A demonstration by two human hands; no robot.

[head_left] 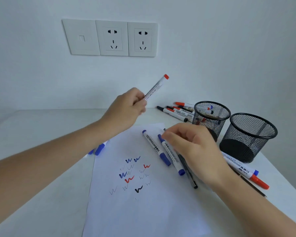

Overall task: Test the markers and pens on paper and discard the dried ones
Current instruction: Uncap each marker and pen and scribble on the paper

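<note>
As the white worktop (41, 194) runs back to the wall, a sheet of paper (143, 219) lies on its middle and reaches the near edge. Two black mesh pen cups stand side by side toward the right edge. The farther cup (210, 117) shows red and blue marker ends inside, and the nearer cup (243, 134) stands just right of it.

The left hand (125, 110) is raised above the far end of the paper. Its fingers are curled round the lower end of a red-ended whiteboard marker (156, 87), which slants up and to the right, clear of the worktop.

The right hand (195, 147) hangs low over the paper's right side with its fingers loosely curled. Its fingertips are at the top of the second blue marker (172, 156) and beside the far tip of a thin black pen (188, 170). Whether they pinch either cannot be told.

The first blue marker (155, 147) lies just left of the second, and both caps point toward the near edge. A pile of markers (178, 112) lies at the far edge, left of and behind the farther cup. A red-capped marker (243, 170) lies by the right edge. Blue, red, black and faint grey scribbles (132, 175) mark the paper's middle.
</note>
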